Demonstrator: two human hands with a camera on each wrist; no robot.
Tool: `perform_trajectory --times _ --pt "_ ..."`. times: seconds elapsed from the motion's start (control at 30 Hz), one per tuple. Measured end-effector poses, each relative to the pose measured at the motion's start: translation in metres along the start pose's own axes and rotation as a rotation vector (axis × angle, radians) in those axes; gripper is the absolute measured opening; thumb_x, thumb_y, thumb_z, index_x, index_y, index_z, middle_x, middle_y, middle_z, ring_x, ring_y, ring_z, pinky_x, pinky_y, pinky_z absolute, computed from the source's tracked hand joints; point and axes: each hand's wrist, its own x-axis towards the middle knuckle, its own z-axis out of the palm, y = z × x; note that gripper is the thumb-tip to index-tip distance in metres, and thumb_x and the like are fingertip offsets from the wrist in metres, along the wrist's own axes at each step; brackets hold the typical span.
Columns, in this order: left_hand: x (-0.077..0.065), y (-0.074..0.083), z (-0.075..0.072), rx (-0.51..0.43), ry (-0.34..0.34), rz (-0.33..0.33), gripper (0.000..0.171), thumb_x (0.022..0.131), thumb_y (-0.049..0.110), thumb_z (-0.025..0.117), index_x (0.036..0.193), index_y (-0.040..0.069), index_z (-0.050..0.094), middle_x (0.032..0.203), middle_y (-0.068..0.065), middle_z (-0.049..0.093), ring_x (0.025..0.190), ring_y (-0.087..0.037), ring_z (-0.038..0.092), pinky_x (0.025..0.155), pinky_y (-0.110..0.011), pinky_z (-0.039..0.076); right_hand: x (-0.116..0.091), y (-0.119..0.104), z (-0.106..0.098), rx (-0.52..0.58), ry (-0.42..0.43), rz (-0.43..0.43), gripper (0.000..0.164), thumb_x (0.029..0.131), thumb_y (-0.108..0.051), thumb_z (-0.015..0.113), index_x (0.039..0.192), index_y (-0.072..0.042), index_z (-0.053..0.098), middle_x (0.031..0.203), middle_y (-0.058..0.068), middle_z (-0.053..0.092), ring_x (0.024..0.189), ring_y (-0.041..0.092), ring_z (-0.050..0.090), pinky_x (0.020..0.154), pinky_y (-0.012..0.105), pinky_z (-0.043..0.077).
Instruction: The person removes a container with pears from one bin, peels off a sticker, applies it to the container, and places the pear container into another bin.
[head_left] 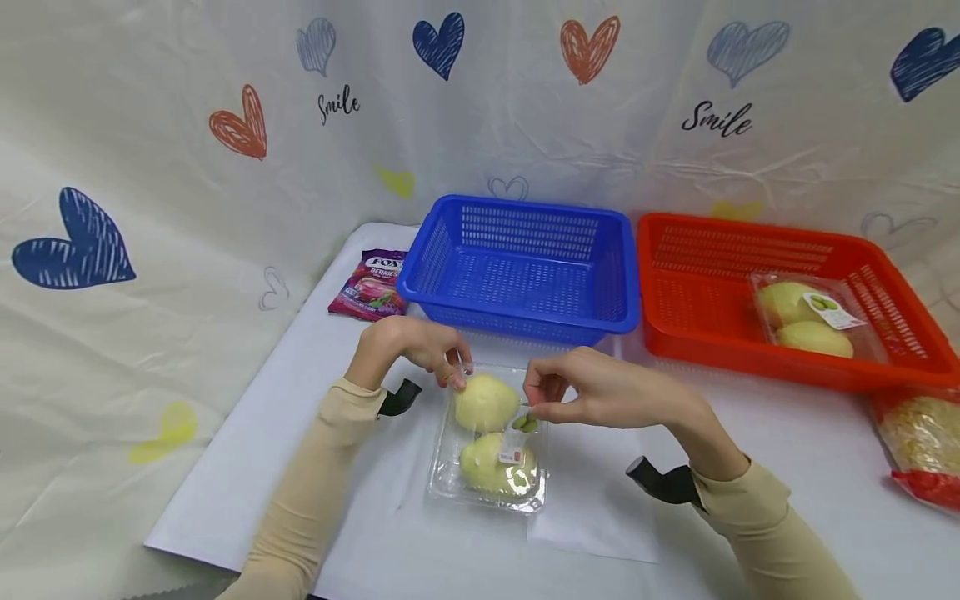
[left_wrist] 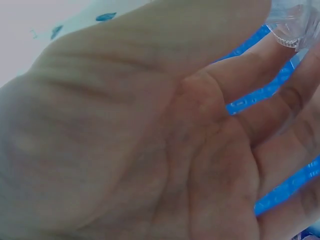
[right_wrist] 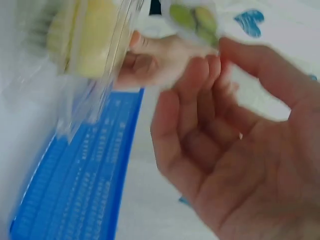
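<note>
A clear plastic clamshell box (head_left: 442, 479) lies on the table with two round pale-yellow fruits (head_left: 486, 402) inside. My left hand (head_left: 427, 343) pinches its far left edge; in the left wrist view a clear plastic corner (left_wrist: 290, 30) shows between thumb and fingers. My right hand (head_left: 600, 385), above the box's right side, pinches the edge of a white label (head_left: 512, 450) printed with green fruit. In the right wrist view this label (right_wrist: 192, 20) stands raised from the box, its edge at the thumb and fingertips.
A blue basket (head_left: 517, 312) stands behind the hands. To its right, a red basket (head_left: 705, 346) holds a similar labelled fruit box (head_left: 813, 321). A purple candy bag (head_left: 369, 285) lies left of the blue basket, and a red-and-clear packet (head_left: 926, 446) at the right edge. White paper (head_left: 600, 517) lies beside the box.
</note>
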Motion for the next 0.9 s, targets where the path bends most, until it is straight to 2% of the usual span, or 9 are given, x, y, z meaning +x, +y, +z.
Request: perform_trajectory --times 0.07,0.17,0.37,0.53,0.73,0.9 --pt "0.000 0.000 0.002 0.010 0.001 -0.004 0.044 0.099 0.031 0.069 0.136 0.009 0.061 0.112 -0.006 0.075 0.103 -0.014 0.069 0.098 -0.031 0.053 0.010 -0.006 0.003 -0.034 0.031 0.018 0.009 0.098 -0.019 0.068 0.092 -0.021 0.062 0.084 -0.010 0.064 0.080 0.006 0.065 0.074 0.022 0.056" --pt "-0.001 -0.001 0.004 0.023 0.006 -0.009 0.043 0.100 0.033 0.068 0.135 0.009 0.061 0.109 -0.005 0.076 0.102 -0.013 0.070 0.098 -0.031 0.053 0.027 -0.007 0.009 -0.096 0.031 0.035 0.010 0.097 -0.016 0.069 0.090 -0.020 0.063 0.080 -0.009 0.061 0.075 0.005 0.059 0.068 0.020 0.052" --pt "-0.004 -0.005 0.006 0.025 0.020 -0.004 0.043 0.099 0.034 0.069 0.133 0.009 0.063 0.109 -0.005 0.076 0.100 -0.013 0.068 0.095 -0.031 0.053 0.052 -0.002 0.026 -0.247 0.088 0.034 0.008 0.094 -0.013 0.068 0.090 -0.017 0.063 0.082 -0.009 0.061 0.076 0.005 0.054 0.068 0.020 0.049" --pt "-0.003 -0.004 0.006 0.052 0.030 -0.006 0.045 0.098 0.037 0.069 0.135 0.010 0.063 0.107 -0.003 0.076 0.098 -0.010 0.067 0.098 -0.030 0.052 0.052 0.000 0.032 -0.278 0.152 0.043 0.008 0.095 -0.013 0.070 0.093 -0.017 0.063 0.084 -0.008 0.062 0.076 0.006 0.054 0.067 0.020 0.048" --pt "-0.003 -0.001 0.004 0.057 0.034 -0.014 0.049 0.098 0.039 0.069 0.137 0.011 0.062 0.108 -0.001 0.075 0.099 -0.010 0.067 0.104 -0.034 0.051 0.046 -0.002 0.042 -0.425 0.276 -0.001 0.010 0.099 -0.017 0.067 0.095 -0.020 0.058 0.091 -0.009 0.059 0.078 0.007 0.054 0.069 0.019 0.049" --pt "0.002 0.001 0.002 0.056 0.036 -0.009 0.045 0.097 0.037 0.070 0.135 0.012 0.064 0.106 -0.001 0.075 0.100 -0.010 0.063 0.097 -0.029 0.051 0.042 -0.006 0.057 -0.556 0.241 -0.046 0.010 0.101 -0.017 0.060 0.094 -0.018 0.054 0.088 -0.008 0.051 0.079 0.008 0.049 0.070 0.021 0.045"
